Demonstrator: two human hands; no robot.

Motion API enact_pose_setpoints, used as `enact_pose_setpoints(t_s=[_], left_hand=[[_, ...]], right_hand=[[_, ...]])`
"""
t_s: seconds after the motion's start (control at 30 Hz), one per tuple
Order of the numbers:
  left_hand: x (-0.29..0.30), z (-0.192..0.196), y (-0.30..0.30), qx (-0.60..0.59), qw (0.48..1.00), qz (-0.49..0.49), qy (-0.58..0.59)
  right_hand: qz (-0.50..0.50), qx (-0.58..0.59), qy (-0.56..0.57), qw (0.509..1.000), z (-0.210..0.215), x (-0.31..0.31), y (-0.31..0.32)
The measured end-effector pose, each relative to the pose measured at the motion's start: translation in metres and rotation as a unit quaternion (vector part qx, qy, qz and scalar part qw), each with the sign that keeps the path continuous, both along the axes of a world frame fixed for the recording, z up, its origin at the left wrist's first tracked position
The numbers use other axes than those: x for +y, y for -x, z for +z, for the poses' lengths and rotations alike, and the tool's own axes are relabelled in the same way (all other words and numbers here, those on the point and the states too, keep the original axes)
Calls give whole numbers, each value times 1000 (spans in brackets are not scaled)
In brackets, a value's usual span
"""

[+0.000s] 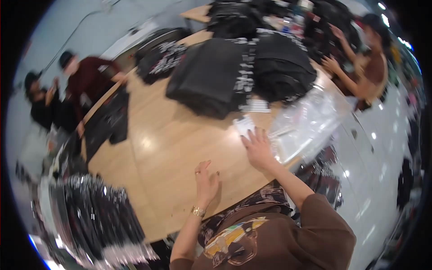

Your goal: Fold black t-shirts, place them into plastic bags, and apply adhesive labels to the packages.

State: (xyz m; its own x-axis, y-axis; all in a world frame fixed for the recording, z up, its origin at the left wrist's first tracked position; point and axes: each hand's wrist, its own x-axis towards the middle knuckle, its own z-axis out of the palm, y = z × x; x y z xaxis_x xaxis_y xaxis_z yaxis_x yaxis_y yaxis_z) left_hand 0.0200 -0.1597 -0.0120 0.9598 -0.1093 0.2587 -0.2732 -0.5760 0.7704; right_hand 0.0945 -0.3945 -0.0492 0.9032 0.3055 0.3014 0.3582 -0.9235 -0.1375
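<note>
My right hand (260, 150) reaches forward over the tabletop, fingers spread. Its fingertips are at the lower edge of a small stack of white paper labels (243, 124); whether they press on it I cannot tell. Close by on the right lies a loose pile of clear plastic bags (310, 119). My left hand (207, 184), with a watch at the wrist, is above the bare wood of the table (168, 150). Its fingers are apart and slightly curled, holding nothing. Beyond both hands sit a folded black garment stack (202, 74) and a second black stack (281, 67).
Bagged black garments (94, 216) are piled at the table's lower left. A dark garment (110, 119) lies at the left edge before a person in maroon (92, 76). Another person (366, 67) handles dark items at the far right. More black clothing (234, 18) covers the far end.
</note>
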Motion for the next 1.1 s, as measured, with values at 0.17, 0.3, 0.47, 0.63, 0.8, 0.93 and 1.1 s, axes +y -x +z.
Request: enact_pose_setpoints(t_s=[0.17, 0.3, 0.47, 0.63, 0.8, 0.93, 1.1], left_hand=[[-28, -34, -5, 6, 973, 24, -230], [-29, -37, -6, -1, 960, 41, -275], [-14, -25, -57, -42, 992, 54, -107], [-6, 28, -174, -193, 968, 160, -26], [-8, 78, -260, -242, 929, 276, 38], [24, 82, -300, -147, 914, 375, -44], [70, 59, -335, -11, 932, 354, -75]], right_hand=[[-7, -1, -132, 991, 26, -8, 14], [-96, -144, -235, 957, 55, -59, 11], [-237, -206, -286, 905, 96, -124, 5], [-128, -48, -589, 796, 97, -84, -64], [-28, 177, -765, 618, 74, -4, -153], [-173, 80, -572, 798, 66, 47, -182], [-144, 139, -533, 822, 68, 48, -186]])
